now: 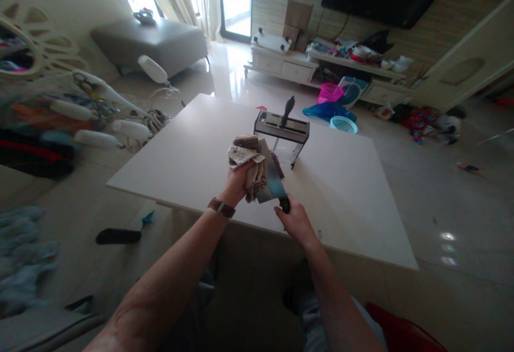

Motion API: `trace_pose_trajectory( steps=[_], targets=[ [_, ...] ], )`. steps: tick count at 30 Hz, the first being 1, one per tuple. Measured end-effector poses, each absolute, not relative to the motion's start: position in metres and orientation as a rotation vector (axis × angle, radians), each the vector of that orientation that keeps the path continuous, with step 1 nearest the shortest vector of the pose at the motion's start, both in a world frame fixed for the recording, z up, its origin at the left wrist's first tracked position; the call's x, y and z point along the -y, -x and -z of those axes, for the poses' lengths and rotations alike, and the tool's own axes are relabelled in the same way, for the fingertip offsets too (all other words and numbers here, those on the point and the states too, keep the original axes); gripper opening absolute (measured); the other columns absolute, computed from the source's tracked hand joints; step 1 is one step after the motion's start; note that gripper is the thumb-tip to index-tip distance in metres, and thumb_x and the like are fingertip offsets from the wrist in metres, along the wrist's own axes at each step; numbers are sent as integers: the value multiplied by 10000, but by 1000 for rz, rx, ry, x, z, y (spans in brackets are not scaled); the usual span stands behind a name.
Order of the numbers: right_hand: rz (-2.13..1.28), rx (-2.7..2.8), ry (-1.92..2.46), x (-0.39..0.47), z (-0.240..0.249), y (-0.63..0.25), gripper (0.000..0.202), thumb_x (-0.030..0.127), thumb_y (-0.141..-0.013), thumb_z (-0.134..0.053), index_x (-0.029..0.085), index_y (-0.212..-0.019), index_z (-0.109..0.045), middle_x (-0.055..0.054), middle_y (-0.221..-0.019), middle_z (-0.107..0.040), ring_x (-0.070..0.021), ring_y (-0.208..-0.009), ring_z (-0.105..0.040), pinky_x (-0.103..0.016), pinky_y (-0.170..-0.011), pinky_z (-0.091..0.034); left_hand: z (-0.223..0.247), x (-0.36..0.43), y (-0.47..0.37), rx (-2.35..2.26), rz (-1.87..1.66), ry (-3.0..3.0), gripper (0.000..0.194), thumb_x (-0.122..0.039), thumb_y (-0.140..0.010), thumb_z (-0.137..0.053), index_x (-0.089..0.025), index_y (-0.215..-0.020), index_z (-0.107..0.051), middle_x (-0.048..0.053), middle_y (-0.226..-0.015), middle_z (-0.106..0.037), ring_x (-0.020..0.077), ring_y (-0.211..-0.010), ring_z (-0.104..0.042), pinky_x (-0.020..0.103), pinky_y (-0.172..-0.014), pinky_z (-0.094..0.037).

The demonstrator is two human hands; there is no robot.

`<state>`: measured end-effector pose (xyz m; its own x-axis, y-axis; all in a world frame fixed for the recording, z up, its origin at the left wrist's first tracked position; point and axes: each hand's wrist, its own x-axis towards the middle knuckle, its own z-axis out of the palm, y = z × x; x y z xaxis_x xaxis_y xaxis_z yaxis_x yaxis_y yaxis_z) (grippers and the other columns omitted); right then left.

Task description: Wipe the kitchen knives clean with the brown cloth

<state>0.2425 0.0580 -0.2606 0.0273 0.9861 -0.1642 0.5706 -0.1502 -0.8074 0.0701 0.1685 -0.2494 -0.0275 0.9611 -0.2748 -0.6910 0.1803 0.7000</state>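
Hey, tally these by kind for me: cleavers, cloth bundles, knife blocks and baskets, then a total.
Broad metal cleaver with black handle, in the right hand: 1
Brown-and-beige cloth bundle, in the left hand: 1
Clear, dark-framed knife block: 1
Perforated plastic baskets, pink basket and light-blue basket: 2
Total: 5

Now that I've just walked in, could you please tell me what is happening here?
The person's right hand grips a cleaver by its black handle. The left hand holds a bunched cloth at the blade, with cloth showing on both sides. Beyond them, a knife block with one dark handle sticking up stands on the white table.
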Motion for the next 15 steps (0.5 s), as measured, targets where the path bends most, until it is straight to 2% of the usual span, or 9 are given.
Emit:
trace_pose_trajectory(
  steps=[6, 15],
  targets=[
    [-993, 1585, 1785, -61, 264, -245, 125, 344, -852, -566, 229, -894, -538, 6, -763, -582, -154, -619, -544, -255, -497, -428, 259, -173, -71, -824, -1368, -410, 540, -241, -558, -961, -192, -1037, -718, 67, -999, -808, 285, -953, -779, 436, -931, -631],
    [-947, 1580, 1795, -69, 269, -246, 129, 344, -844, -555, 226, -894, -550, 24, -706, -540, -154, -600, -531, -262, -516, -440, 257, -184, -76, -802, -1372, -376, 597, -238, -510, -981, -191, -1046, -723, 91, -1075, -809, 350, -1090, -753, 481, -995, -608]
  ],
)
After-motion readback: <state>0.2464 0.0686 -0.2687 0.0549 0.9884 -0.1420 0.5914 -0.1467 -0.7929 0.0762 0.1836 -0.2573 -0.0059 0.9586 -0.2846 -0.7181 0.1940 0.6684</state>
